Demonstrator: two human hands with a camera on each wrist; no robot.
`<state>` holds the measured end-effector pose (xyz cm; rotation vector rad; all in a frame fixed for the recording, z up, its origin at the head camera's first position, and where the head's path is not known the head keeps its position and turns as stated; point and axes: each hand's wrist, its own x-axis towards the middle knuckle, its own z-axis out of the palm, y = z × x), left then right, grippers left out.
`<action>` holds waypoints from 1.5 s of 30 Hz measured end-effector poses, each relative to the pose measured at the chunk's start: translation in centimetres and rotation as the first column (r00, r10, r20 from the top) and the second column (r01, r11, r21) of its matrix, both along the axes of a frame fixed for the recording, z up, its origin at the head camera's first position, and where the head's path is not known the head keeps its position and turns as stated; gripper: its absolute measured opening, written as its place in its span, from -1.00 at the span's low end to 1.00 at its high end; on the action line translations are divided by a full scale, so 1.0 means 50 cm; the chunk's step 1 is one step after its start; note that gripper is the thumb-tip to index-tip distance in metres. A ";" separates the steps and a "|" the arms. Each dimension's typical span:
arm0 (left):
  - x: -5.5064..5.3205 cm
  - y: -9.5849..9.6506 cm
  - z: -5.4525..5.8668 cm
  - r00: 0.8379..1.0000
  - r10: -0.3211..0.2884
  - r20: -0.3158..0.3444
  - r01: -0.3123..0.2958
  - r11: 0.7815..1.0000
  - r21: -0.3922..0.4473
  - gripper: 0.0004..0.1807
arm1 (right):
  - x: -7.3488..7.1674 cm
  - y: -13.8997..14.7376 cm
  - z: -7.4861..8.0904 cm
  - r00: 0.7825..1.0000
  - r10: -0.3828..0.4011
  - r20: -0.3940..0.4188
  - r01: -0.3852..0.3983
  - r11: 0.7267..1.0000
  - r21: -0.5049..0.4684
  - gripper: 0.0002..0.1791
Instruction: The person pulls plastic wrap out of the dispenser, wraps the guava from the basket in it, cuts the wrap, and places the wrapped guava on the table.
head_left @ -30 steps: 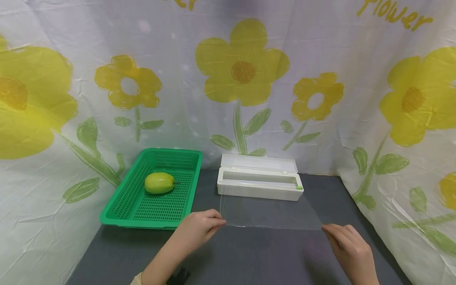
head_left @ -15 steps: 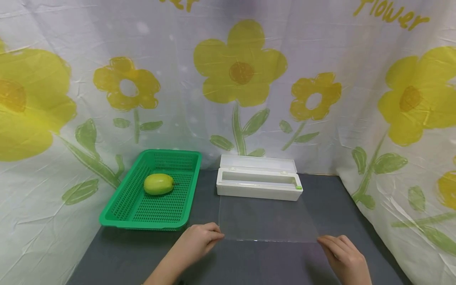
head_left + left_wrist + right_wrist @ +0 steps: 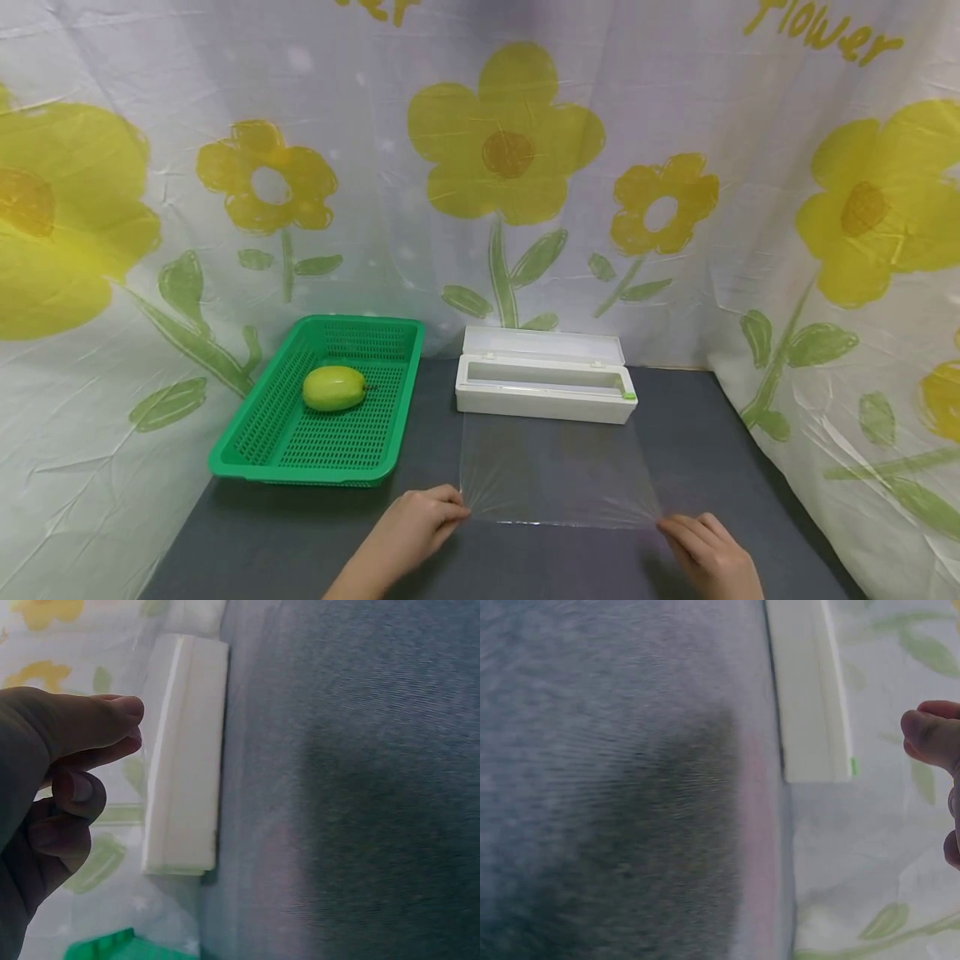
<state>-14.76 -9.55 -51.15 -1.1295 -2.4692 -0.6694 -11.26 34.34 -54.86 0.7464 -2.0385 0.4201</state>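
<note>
Backdrop (image 3: pixel 375 258): pale cloth printed with yellow flowers, hung behind a dark grey tabletop (image 3: pixel 555 571).
White box (image 3: pixel 547 405): set on the tabletop, lid (image 3: pixel 543 342) tipped back.
Clear film (image 3: pixel 558 475): spread from the box's front toward the person; creases seen at both near corners.
Left hand (image 3: pixel 420 521): near left corner of film pinched between thumb and fingers.
Right hand (image 3: pixel 708 550): near right corner pinched likewise.
Alignment: box placed ahead of both grips, long axis left to right, roughly parallel to film's free edge; left hand judged slightly nearer.
Green basket (image 3: pixel 300 474): placed left of box; one yellow-green fruit (image 3: pixel 333 388) contained.
Views: fruit and creases shown by head only; basket corner caught at left wrist, none at right.
</note>
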 end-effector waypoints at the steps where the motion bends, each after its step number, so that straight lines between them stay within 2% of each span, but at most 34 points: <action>1: -0.001 0.000 -0.006 1.000 0.000 -0.009 0.000 1.000 0.002 -0.85 | -0.001 0.000 -0.005 1.000 0.001 -0.002 -0.001 1.000 0.002 -0.39; 4: -0.005 0.001 -0.026 0.999 0.005 -0.032 -0.005 1.000 0.003 -0.85 | -0.002 0.000 -0.016 1.000 -0.001 0.013 0.001 1.000 0.011 -0.38; 9: -0.009 0.004 -0.054 0.999 0.021 -0.033 -0.022 0.999 -0.029 -0.87 | -0.002 -0.003 -0.030 0.998 -0.040 0.056 0.036 0.997 0.067 -0.32; 14: -0.011 0.006 -0.071 0.999 0.041 0.016 -0.040 0.997 -0.059 -0.90 | -0.009 -0.006 -0.036 0.996 -0.048 0.075 0.039 0.992 0.121 -0.30; 17: -0.013 0.008 -0.078 0.996 0.062 0.058 -0.056 0.994 -0.098 -0.91 | -0.013 -0.005 -0.036 0.992 -0.053 0.115 0.035 0.987 0.159 -0.29; 19: -0.014 0.009 -0.083 0.994 0.073 0.081 -0.062 0.989 -0.131 -0.92 | -0.014 -0.004 -0.034 0.984 -0.065 0.164 0.032 0.981 0.193 -0.50; 21: -0.016 0.010 -0.087 0.991 0.074 0.107 -0.057 0.986 -0.159 -0.91 | -0.016 -0.002 -0.030 0.975 -0.077 0.208 0.026 0.971 0.236 -0.83; 22: -0.017 0.010 -0.088 0.990 0.074 0.117 -0.053 0.984 -0.171 -0.91 | -0.017 -0.003 -0.027 0.968 -0.087 0.237 0.024 0.967 0.253 -0.95; 24: -0.019 0.011 -0.091 0.988 0.070 0.135 -0.044 0.981 -0.186 -0.92 | -0.018 -0.004 -0.021 0.949 -0.111 0.296 0.023 0.958 0.286 -0.70; 25: -0.020 0.011 -0.092 0.988 0.070 0.141 -0.041 0.980 -0.196 -0.92 | -0.018 -0.005 -0.018 0.938 -0.125 0.324 0.023 0.953 0.303 -0.65; 30: -0.023 0.015 -0.101 0.989 0.083 0.125 -0.047 0.963 -0.266 -0.93 | -0.018 -0.012 -0.009 0.869 -0.174 0.463 0.002 0.937 0.350 -0.72; 35: -0.014 0.017 -0.098 0.995 0.092 0.046 -0.068 0.923 -0.379 -0.86 | -0.016 -0.017 -0.010 0.807 -0.192 0.559 -0.023 0.935 0.354 -0.81; 39: 0.002 0.015 -0.092 0.996 0.091 0.000 -0.081 0.880 -0.469 -0.70 | -0.018 -0.016 -0.011 0.781 -0.198 0.592 -0.028 0.936 0.351 -0.84; 43: 0.017 0.010 -0.086 0.997 0.081 0.000 -0.069 0.849 -0.523 -0.60 | -0.018 -0.009 -0.009 0.757 -0.192 0.625 -0.056 0.934 0.354 -0.83; 45: 0.022 0.008 -0.083 0.997 0.079 0.020 -0.056 0.847 -0.529 -0.58 | -0.015 -0.003 -0.006 0.722 -0.201 0.662 -0.064 0.933 0.353 -0.81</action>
